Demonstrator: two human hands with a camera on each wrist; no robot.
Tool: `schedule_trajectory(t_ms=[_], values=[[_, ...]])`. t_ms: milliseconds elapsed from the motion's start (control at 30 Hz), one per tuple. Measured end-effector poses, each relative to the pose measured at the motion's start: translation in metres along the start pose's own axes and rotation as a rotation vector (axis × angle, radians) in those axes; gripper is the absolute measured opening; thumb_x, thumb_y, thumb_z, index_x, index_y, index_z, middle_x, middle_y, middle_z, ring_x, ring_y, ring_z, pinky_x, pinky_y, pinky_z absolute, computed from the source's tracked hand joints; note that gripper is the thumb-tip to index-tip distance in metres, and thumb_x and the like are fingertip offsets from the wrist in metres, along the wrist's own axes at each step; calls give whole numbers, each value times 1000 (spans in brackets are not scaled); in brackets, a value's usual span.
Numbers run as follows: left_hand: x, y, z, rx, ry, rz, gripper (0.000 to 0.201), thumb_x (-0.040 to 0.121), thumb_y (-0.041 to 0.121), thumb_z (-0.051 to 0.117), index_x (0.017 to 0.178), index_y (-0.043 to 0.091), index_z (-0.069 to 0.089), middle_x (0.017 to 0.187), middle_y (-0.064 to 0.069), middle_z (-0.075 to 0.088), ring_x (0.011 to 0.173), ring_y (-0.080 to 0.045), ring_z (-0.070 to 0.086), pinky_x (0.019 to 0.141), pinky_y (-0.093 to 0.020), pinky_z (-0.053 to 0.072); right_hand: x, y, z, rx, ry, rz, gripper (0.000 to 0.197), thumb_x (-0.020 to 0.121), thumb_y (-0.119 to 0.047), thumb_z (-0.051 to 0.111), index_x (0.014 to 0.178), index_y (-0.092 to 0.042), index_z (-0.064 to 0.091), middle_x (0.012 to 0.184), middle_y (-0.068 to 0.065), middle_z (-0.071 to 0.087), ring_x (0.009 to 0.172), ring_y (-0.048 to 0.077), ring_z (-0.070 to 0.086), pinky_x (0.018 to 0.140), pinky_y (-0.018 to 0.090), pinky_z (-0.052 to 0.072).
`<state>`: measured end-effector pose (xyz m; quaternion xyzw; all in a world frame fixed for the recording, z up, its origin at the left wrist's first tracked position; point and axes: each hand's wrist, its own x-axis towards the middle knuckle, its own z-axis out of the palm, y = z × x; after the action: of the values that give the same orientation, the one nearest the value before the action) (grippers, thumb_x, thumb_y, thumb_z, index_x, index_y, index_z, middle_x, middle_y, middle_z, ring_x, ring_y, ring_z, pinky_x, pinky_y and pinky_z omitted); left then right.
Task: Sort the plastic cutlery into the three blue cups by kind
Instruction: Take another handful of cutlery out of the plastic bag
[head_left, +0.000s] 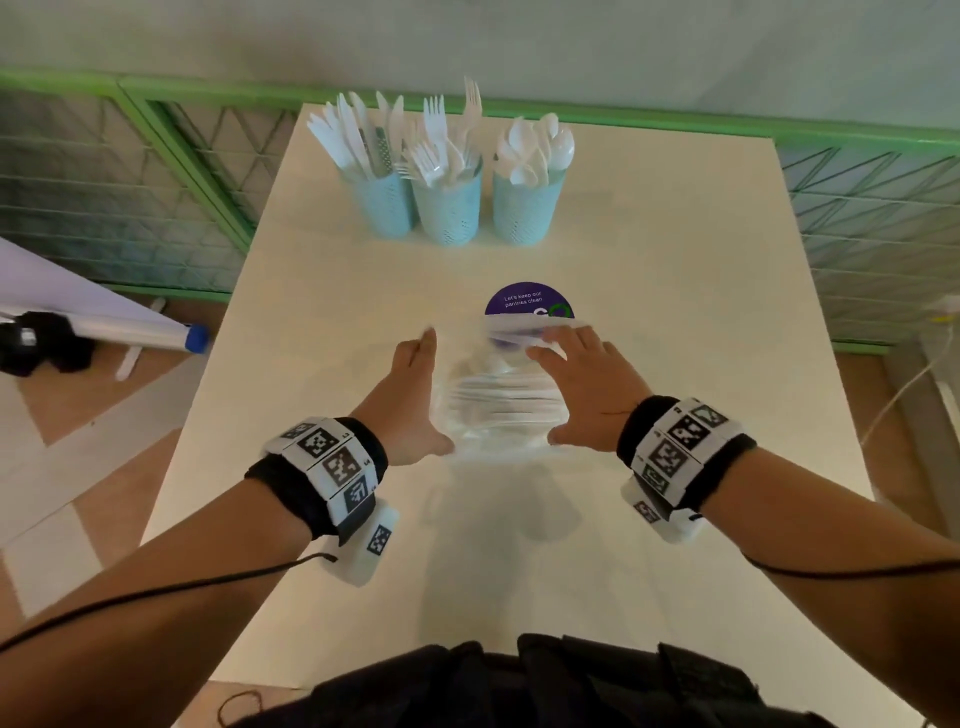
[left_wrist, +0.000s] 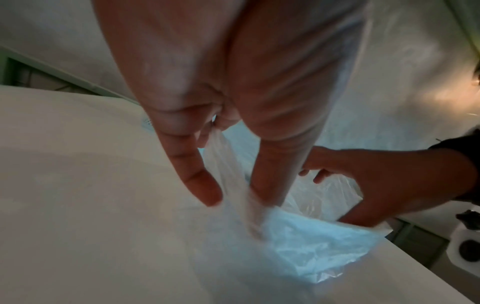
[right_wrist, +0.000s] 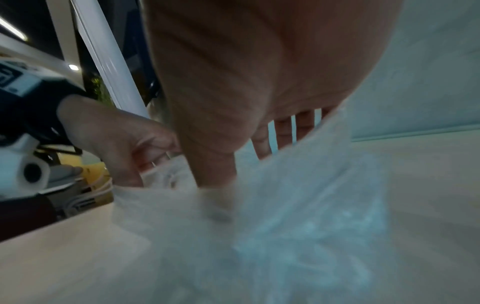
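Note:
Three blue perforated cups stand at the table's far end: the left cup (head_left: 387, 205) holds knives (head_left: 353, 135), the middle cup (head_left: 449, 210) forks (head_left: 441, 140), the right cup (head_left: 524, 210) spoons (head_left: 535, 145). A clear plastic bag (head_left: 498, 400) lies mid-table between my hands and looks blurred. My left hand (head_left: 423, 395) grips its left side, with film running up between thumb and fingers (left_wrist: 267, 181). My right hand (head_left: 571, 395) spans its right side, thumb at the near corner and fingers over the far fold. What the bag (right_wrist: 285, 226) holds is hard to make out.
A round purple sticker (head_left: 524, 301) lies on the white table (head_left: 363, 312) just beyond the bag. A green mesh fence (head_left: 171, 171) runs behind and beside the table. A rolled white sheet (head_left: 104, 322) lies on the floor at left, and a cable (head_left: 898, 395) hangs at right.

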<state>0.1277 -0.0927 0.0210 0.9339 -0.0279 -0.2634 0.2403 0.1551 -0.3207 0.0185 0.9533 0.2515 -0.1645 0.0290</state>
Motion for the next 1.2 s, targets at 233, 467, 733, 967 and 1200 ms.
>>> schedule_trajectory(t_ms=[233, 467, 733, 967, 1200], values=[[-5, -10, 2, -92, 55, 69, 122, 71, 19, 83, 154, 18, -7, 154, 0, 10, 102, -19, 50, 84, -25, 44, 33, -34, -4, 55, -95, -91, 55, 82, -26, 65, 128, -8, 42, 134, 10, 41, 119, 26, 42, 95, 34, 42], [-8, -21, 3, -464, 232, 90, 76, 74, 22, 82, 132, 27, 34, 129, 6, 46, 79, -9, 64, 68, -17, 50, 55, -41, 11, -41, -112, 4, 51, 83, -14, 61, 128, -4, 39, 125, 12, 52, 108, 26, 53, 80, 31, 44], [-1, -13, 1, -538, 319, -107, 66, 74, 52, 75, 122, 24, 41, 101, 8, 60, 75, -17, 66, 68, -29, 51, 56, -32, 6, 95, -109, -33, 28, 89, -20, 53, 115, -9, 48, 109, 8, 62, 97, 29, 60, 72, 30, 39], [13, -18, -13, -466, 419, -110, 20, 90, 12, 55, 109, 14, 47, 92, -9, 64, 74, -26, 64, 64, -35, 52, 43, -11, -13, 356, -4, -18, 35, 83, -23, 58, 116, -11, 54, 113, 5, 62, 105, 28, 57, 85, 29, 42], [14, -3, -16, -642, 381, -111, 18, 96, 22, 51, 111, 12, 50, 100, -10, 65, 80, -29, 67, 68, -36, 57, 32, -3, -23, 532, 62, 47, 14, 78, -20, 63, 84, -12, 53, 81, -3, 56, 78, 19, 53, 67, 23, 42]])
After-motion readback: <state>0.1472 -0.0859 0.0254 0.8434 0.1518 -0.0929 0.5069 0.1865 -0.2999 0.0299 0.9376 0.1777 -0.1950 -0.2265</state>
